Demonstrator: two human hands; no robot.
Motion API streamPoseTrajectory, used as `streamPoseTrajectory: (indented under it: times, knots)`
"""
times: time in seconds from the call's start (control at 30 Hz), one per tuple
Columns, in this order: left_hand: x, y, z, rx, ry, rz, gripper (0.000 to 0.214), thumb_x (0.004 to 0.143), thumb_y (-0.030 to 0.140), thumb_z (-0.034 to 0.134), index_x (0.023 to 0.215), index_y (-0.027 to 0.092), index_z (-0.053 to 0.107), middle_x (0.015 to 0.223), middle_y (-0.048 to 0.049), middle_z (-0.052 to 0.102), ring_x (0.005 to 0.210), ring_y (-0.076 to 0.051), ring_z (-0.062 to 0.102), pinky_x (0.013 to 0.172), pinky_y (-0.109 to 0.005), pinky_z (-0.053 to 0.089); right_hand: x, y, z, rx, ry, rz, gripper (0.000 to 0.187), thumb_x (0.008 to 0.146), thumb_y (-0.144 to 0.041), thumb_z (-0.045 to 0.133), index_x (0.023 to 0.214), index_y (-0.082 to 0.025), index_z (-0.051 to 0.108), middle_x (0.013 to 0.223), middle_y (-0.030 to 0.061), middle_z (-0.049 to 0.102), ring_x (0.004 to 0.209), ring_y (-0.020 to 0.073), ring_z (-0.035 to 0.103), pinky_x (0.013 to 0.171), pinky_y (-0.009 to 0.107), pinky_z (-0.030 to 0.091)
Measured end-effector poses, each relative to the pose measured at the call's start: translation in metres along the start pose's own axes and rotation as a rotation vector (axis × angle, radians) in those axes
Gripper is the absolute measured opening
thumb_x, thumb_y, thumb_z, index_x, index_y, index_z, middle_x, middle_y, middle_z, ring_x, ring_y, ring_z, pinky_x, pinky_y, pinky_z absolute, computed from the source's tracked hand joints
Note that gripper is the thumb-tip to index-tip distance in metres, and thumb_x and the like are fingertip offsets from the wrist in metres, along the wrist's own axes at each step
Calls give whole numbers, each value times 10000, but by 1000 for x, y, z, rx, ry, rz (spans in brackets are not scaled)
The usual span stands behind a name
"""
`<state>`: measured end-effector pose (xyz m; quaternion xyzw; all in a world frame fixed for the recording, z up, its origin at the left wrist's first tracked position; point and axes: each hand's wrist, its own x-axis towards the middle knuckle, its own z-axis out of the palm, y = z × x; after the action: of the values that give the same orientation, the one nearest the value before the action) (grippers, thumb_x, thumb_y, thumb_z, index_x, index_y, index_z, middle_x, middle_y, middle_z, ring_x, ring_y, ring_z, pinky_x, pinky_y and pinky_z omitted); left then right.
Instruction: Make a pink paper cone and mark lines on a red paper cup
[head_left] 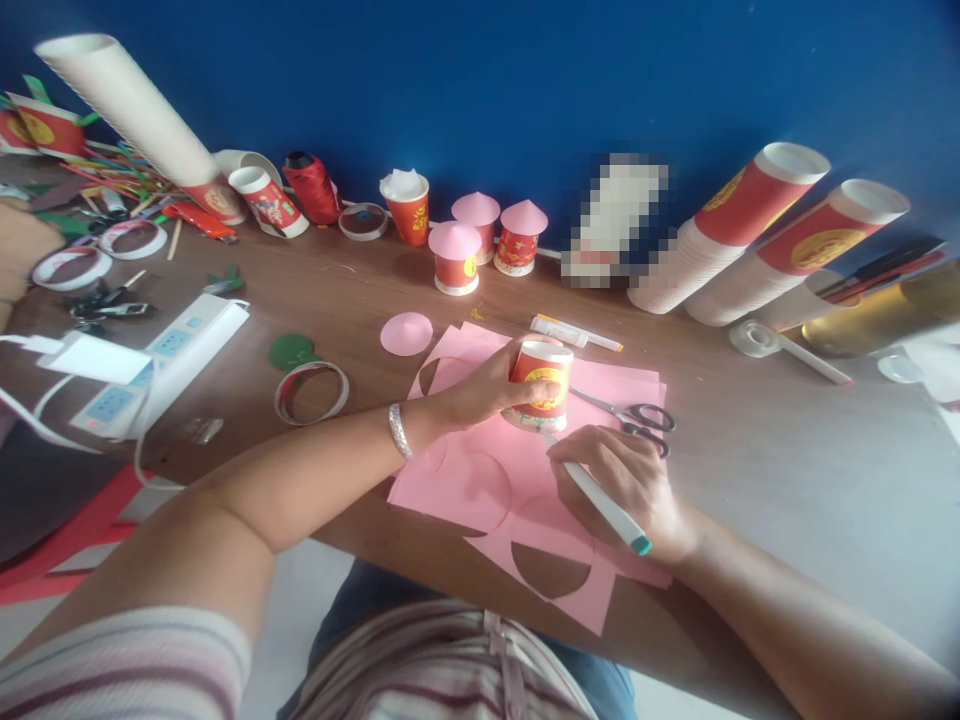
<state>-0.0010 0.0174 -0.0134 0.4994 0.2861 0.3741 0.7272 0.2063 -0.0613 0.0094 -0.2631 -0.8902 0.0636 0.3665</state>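
Note:
My left hand (pixel 491 385) is wrapped round a red paper cup (pixel 541 375) with a gold emblem, standing over pink paper (pixel 472 480). Green marks show on the cup's white lower band. In my right hand (pixel 626 475) is a white marker with a green end (pixel 611 508), its tip close to the cup's lower edge; whether it touches, I cannot tell. Scissors with black handles (pixel 646 420) lie on the paper just beyond my right hand. Behind the cup rests an orange-and-white marker (pixel 577 332). A pink paper cone (pixel 406 333) lies to the left.
Three cups with pink cone roofs (pixel 455 258) stand near the blue wall. Tall cup stacks (pixel 757 220) lean at the right, another stack (pixel 127 110) at the left. A power strip (pixel 161 365), tape rolls (pixel 311 392) and a green paper piece (pixel 291 351) lie on the left.

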Motion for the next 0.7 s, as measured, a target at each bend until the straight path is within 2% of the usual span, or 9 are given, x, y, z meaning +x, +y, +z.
streamPoseTrajectory:
  times: [0.13,0.33,0.53,0.7]
  knots:
    - [-1,2,2,-4,6,-13,554,786,306,888,1245,206,596,1097,-56,642,935,-163,634,747,-277,544,1,-2,-1,29,-17,35,187,934,-42,577,1046,-189,607,812,11,687,614,130,599,550,262,464]
    - [-1,5,2,13,-2,-17,557,776,335,903,1221,187,601,1074,-63,657,916,-168,649,717,-266,549,3,-6,-3,41,-17,124,129,978,-90,540,1008,-204,590,794,-1,687,622,125,633,556,248,452]
    - [-4,11,5,42,-13,-37,553,777,334,895,1221,194,596,1080,-57,653,935,-176,644,718,-274,550,6,-7,-3,109,-23,231,125,999,-111,530,981,-218,593,787,-13,699,625,119,646,587,236,487]
    - [-3,9,4,17,-22,-28,561,772,348,900,1218,194,597,1055,-49,649,913,-175,641,741,-300,542,7,-6,-3,125,7,240,130,991,-105,538,980,-220,598,788,-13,695,632,115,641,582,234,500]
